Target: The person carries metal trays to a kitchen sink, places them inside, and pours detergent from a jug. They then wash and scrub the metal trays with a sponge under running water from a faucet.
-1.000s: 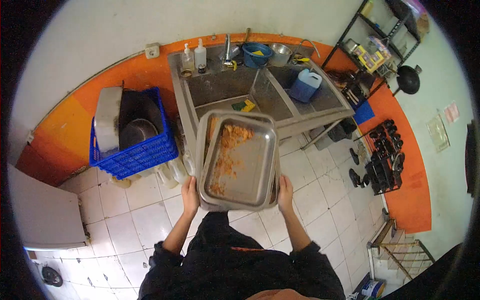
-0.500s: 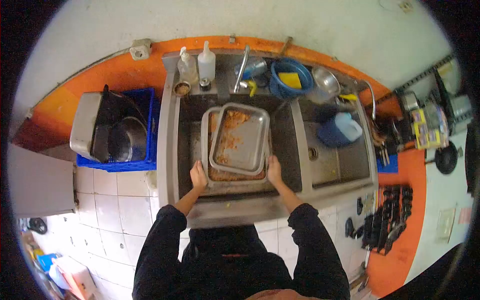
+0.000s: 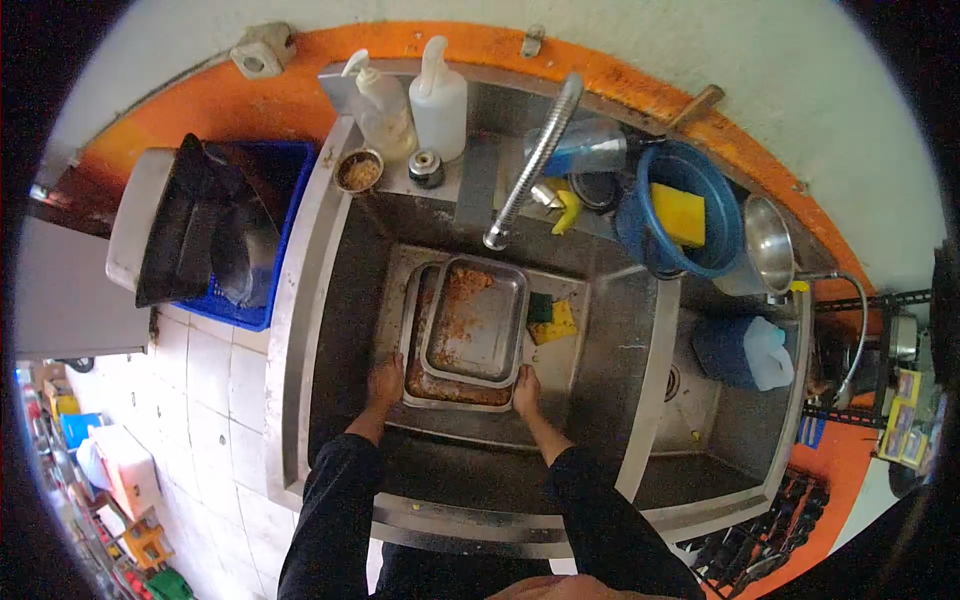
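Observation:
Two metal trays are down in the left sink basin (image 3: pixel 590 380), one stacked slightly askew on the other. The upper tray (image 3: pixel 490 330) has reddish-brown food residue along its left side. More brown residue shows in the lower tray (image 3: pixel 455 392), most of which is covered. My left hand (image 3: pixel 385 382) grips the lower tray's left edge near its front corner. At the front right corner, my right hand (image 3: pixel 526 392) is closed on the lower tray's edge, close to the upper tray's rim. Just right of the trays lies a yellow-and-green sponge (image 3: pixel 555 322).
A flexible tap (image 3: pixel 540 160) overhangs the basin. Behind it stand soap bottles (image 3: pixel 438 110), a small bowl (image 3: pixel 359 172) and a blue bucket (image 3: pixel 655 235) holding a yellow sponge (image 3: pixel 678 215). The right basin has a blue jug (image 3: pixel 740 352). A blue crate (image 3: pixel 265 312) is at left.
Both hands have lowered the stacked trays deeper into the left basin. My view has moved closer over the sink, and the sponge beside the trays has come into sight.

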Motion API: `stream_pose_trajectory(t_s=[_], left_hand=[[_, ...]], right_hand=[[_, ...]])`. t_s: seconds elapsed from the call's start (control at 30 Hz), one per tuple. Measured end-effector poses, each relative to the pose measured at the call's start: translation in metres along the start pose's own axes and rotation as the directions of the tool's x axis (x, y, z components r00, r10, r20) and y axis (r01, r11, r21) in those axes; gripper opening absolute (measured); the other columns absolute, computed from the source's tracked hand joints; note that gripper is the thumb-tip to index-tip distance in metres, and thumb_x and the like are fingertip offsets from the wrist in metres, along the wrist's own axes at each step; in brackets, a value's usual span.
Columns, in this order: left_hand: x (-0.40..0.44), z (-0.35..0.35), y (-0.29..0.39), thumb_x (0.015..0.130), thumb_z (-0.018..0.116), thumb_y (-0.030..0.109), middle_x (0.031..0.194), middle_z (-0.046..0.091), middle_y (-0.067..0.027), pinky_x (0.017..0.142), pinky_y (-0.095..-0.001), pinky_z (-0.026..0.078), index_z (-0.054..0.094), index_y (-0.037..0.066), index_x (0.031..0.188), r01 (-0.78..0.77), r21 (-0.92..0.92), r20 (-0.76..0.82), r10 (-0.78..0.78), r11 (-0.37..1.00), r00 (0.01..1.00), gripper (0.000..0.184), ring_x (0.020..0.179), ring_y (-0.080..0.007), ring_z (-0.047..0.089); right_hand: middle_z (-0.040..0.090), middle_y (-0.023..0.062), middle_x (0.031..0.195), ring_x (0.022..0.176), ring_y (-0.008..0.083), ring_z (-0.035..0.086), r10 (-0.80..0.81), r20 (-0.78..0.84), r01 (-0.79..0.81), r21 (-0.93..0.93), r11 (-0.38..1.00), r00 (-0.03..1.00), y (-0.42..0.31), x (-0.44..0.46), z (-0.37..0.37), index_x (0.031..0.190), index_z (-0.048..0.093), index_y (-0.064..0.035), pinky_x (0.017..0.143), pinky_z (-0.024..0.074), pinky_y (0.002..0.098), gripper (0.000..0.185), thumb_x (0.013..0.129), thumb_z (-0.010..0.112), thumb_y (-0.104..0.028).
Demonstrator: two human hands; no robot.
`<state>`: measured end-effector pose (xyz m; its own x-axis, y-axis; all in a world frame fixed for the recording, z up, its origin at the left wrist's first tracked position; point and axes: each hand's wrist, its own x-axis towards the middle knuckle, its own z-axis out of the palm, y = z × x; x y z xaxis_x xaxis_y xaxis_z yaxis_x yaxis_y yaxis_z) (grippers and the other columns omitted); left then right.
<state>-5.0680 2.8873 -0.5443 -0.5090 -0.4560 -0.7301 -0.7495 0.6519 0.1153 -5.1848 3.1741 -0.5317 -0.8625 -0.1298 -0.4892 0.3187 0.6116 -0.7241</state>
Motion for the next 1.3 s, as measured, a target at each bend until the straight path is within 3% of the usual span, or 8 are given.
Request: stream_pose_trajectory(t_s=[0.3, 0.37, 0.57, 0.63, 0.77, 1.0, 1.07, 1.3], left_hand=[[-0.004, -0.064, 0.048, 0.088, 0.018, 0.05, 0.12, 0.043, -0.0202, 0.085, -0.0412, 0.041, 0.038, 0.001, 0.123, 0.189, -0.174, 0.36, -0.116, 0.966, 0.926, 0.063, 0.101, -0.0337, 0.048], [0.005, -0.072, 0.06, 0.086, 0.024, 0.051, 0.114, 0.047, -0.0211, 0.081, -0.0425, 0.042, 0.045, 0.0, 0.116, 0.01, -0.09, 0.247, 0.013, 0.996, 0.969, 0.062, 0.098, -0.0332, 0.05], [-0.049, -0.141, 0.127, 0.084, 0.041, 0.042, 0.089, 0.06, -0.0164, 0.061, -0.0406, 0.045, 0.056, -0.002, 0.096, -0.293, -0.177, -0.076, 0.284, 0.94, 0.956, 0.048, 0.072, -0.0282, 0.059], [-0.06, -0.144, 0.143, 0.084, 0.045, 0.035, 0.084, 0.06, -0.0134, 0.056, -0.0365, 0.044, 0.055, -0.001, 0.095, -0.358, -0.476, -0.111, 0.349, 0.803, 0.93, 0.04, 0.065, -0.0238, 0.058], [-0.096, -0.159, 0.176, 0.082, 0.052, 0.018, 0.076, 0.06, -0.007, 0.047, -0.0251, 0.041, 0.055, 0.001, 0.096, -0.347, -0.907, -0.228, 0.413, 0.24, 0.882, 0.023, 0.055, -0.0127, 0.054], [-0.111, -0.183, 0.186, 0.084, 0.051, 0.024, 0.076, 0.061, -0.0067, 0.045, -0.0211, 0.04, 0.059, 0.003, 0.089, -0.196, -0.962, -0.081, 0.48, 0.193, 0.873, 0.023, 0.055, -0.0109, 0.054], [-0.113, -0.181, 0.193, 0.084, 0.049, 0.023, 0.073, 0.06, -0.0062, 0.045, -0.021, 0.04, 0.06, 0.003, 0.086, -0.159, -0.972, -0.063, 0.457, 0.174, 0.887, 0.023, 0.053, -0.0103, 0.053], [-0.143, -0.186, 0.204, 0.085, 0.048, 0.022, 0.064, 0.061, -0.0044, 0.045, -0.0221, 0.042, 0.061, 0.002, 0.083, -0.365, -0.931, -0.323, 0.423, 0.019, 0.846, 0.024, 0.05, -0.0082, 0.052]], right_hand=[[0.055, 0.0192, 0.091, 0.082, 0.0272, 0.054, 0.193, 0.217, -0.261, 0.349, 0.9, 0.957, 0.048, 0.028, -0.005, 0.103, 0.051, -0.0041, 0.07, 0.0413, 0.0352, 0.027, 0.087, 0.04, -0.023], [0.058, 0.017, 0.088, 0.081, 0.0254, 0.055, -0.141, -0.095, 0.087, -0.431, 0.898, 0.985, 0.039, 0.035, -0.014, 0.096, 0.057, -0.0015, 0.069, 0.0423, 0.0356, 0.036, 0.085, 0.046, -0.034], [0.057, 0.0078, 0.064, 0.052, 0.0154, 0.053, -0.312, -0.248, 0.391, 0.412, 0.823, 0.917, -0.222, 0.027, -0.103, 0.068, 0.055, -0.0041, 0.047, 0.0388, 0.0284, 0.044, 0.08, 0.049, -0.046], [0.055, 0.0034, 0.068, 0.056, 0.0137, 0.052, -0.027, 0.155, -0.103, 0.767, 0.634, 0.988, -0.307, 0.006, -0.137, 0.073, 0.052, -0.0074, 0.046, 0.0374, 0.0253, 0.043, 0.082, 0.045, -0.049], [0.054, 0.0025, 0.067, 0.054, 0.0141, 0.05, -0.015, 0.376, -0.312, 0.79, 0.528, 0.927, -0.328, 0.043, -0.117, 0.078, 0.053, -0.0084, 0.049, 0.0395, 0.0252, 0.041, 0.076, 0.053, -0.05], [0.052, -0.0002, 0.064, 0.054, 0.0118, 0.051, -0.121, 0.351, -0.284, 0.882, 0.377, 0.929, -0.309, 0.063, -0.102, 0.07, 0.052, -0.0097, 0.049, 0.0433, 0.0263, 0.024, 0.073, 0.064, -0.031], [0.05, -0.0014, 0.063, 0.053, 0.0109, 0.051, 0.024, 0.096, -0.073, 0.545, 0.835, 0.995, -0.301, 0.055, -0.095, 0.077, 0.053, -0.0103, 0.051, 0.0437, 0.026, 0.027, 0.073, 0.064, -0.035], [0.059, 0.0214, 0.081, 0.077, 0.0367, 0.056, -0.188, -0.121, 0.113, -0.459, 0.881, 0.975, -0.119, 0.066, -0.018, 0.077, 0.06, -0.0005, 0.068, 0.0435, 0.0423, 0.051, 0.079, 0.043, -0.049]])
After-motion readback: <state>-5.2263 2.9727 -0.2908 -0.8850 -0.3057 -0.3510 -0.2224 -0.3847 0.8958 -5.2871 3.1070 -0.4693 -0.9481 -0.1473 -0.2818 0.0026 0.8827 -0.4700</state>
